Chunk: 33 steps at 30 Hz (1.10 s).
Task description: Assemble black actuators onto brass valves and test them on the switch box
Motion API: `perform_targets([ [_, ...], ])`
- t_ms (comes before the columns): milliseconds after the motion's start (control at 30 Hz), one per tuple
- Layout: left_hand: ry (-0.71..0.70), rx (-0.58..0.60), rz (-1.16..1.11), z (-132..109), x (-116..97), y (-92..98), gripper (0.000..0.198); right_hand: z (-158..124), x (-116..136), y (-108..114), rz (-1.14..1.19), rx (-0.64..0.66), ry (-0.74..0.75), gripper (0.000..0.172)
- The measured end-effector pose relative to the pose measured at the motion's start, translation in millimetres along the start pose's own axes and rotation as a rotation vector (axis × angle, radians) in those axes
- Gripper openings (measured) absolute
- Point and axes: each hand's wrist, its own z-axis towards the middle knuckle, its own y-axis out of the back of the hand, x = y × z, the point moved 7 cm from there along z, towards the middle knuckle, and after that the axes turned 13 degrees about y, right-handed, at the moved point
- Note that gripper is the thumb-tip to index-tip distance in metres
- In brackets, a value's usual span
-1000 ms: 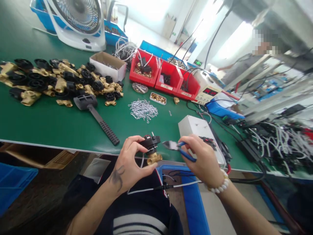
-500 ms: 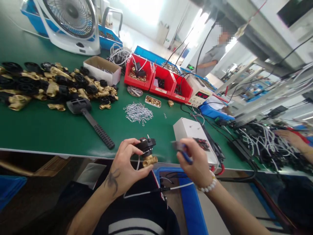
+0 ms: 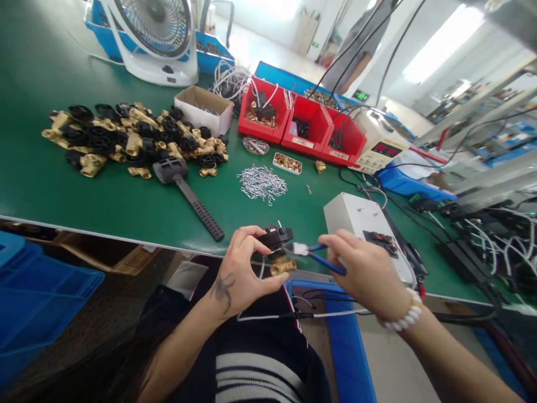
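**Pliers meet the black-topped brass fitting at the front edge**

From my seat, I have the fitting in the left hand, fingers curled over its black top and thumb under the brass body. It sits just off the near edge of the green surface, brass end down, with a pale pin standing up from the top.

My right hand has its fingers wrapped around the blue handles of the pliers, which point left. Their metal tips overlap the side of the fitting, just below the black top; I can't tell from here whether the jaws are parted or biting on anything.

Beyond the hands I see a loose pile of wire clips, with one single clip lying apart to its right. Behind the pile is a small tray of brass pieces, and behind that, three red bins in a row. A black tool with a ribbed handle lies left of the clips, its broad head beside a heap of brass and black fittings. A white box stands near my right hand, just past it.
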Motion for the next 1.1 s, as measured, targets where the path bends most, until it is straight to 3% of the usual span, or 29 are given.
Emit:
perform_targets([
  [100,0.000,0.009,0.001,0.5,-0.3,-0.6,0.033,-9.2,-6.3,32.6,-0.056,-0.435,-0.094,0.019],
  [133,-0.001,0.009,0.005,0.7,-0.3,-0.5,0.033,-10.9,-5.7,33.8,-0.059,-0.483,-0.099,0.018],
  [167,0.000,0.008,0.009,0.7,0.0,-0.3,0.033,-8.9,-3.4,28.7,-0.050,-0.442,-0.080,0.018],
  [267,0.002,0.000,0.016,0.5,0.6,0.8,0.034,2.1,7.1,-3.5,0.000,-0.047,0.037,0.023],
  [300,0.006,-0.001,0.014,0.4,0.9,0.9,0.034,2.9,8.3,-7.3,0.005,0.015,0.051,0.024],
  [333,0.008,0.000,0.010,0.4,1.0,0.8,0.034,3.0,6.9,-3.6,0.003,-0.013,0.037,0.024],
  [433,0.006,0.008,0.001,0.4,0.5,-0.4,0.033,-4.3,-3.3,25.4,-0.010,-0.365,-0.091,0.019],
  [467,0.003,0.009,0.000,0.4,0.2,-0.7,0.033,-5.5,-4.6,28.0,-0.007,-0.400,-0.111,0.018],
  [500,-0.001,0.007,0.001,0.4,0.0,-0.9,0.033,-3.8,-4.1,24.6,-0.006,-0.349,-0.104,0.017],
  [600,-0.013,-0.006,0.012,0.1,-0.4,-0.5,0.034,4.3,4.2,-1.7,0.000,0.039,0.012,0.019],
  [633,-0.016,-0.007,0.016,0.0,-0.5,-0.4,0.034,4.6,5.1,-3.5,0.000,0.078,0.029,0.020],
  [667,-0.018,-0.007,0.017,0.0,-0.6,-0.4,0.034,4.2,3.4,1.7,-0.007,0.021,0.011,0.020],
  [767,-0.015,0.000,0.012,0.6,-0.4,-0.3,0.033,-6.6,-3.9,32.0,-0.048,-0.432,-0.090,0.018],
  [800,-0.013,0.003,0.010,0.9,-0.3,-0.2,0.034,-9.3,-3.5,34.0,-0.054,-0.501,-0.091,0.017],
  [833,-0.012,0.004,0.011,1.1,-0.1,0.0,0.034,-8.1,-1.6,29.5,-0.052,-0.474,-0.067,0.018],
  [933,0.000,0.001,0.010,1.3,1.2,0.9,0.035,3.7,6.5,-4.0,-0.021,-0.069,0.058,0.023],
  [967,0.008,0.000,0.009,1.3,2.0,1.0,0.035,4.9,6.9,-8.5,-0.020,0.000,0.074,0.024],
  [1000,0.013,-0.001,0.006,1.3,2.5,1.0,0.035,5.3,5.0,-5.2,-0.023,-0.026,0.064,0.023],
  [1033,0.017,0.002,0.002,1.2,2.8,0.6,0.035,4.6,2.2,4.2,-0.025,-0.132,0.042,0.022],
  [1100,0.015,0.010,-0.002,1.2,2.5,-0.4,0.034,-2.4,-4.9,26.9,-0.027,-0.427,-0.032,0.020],
])
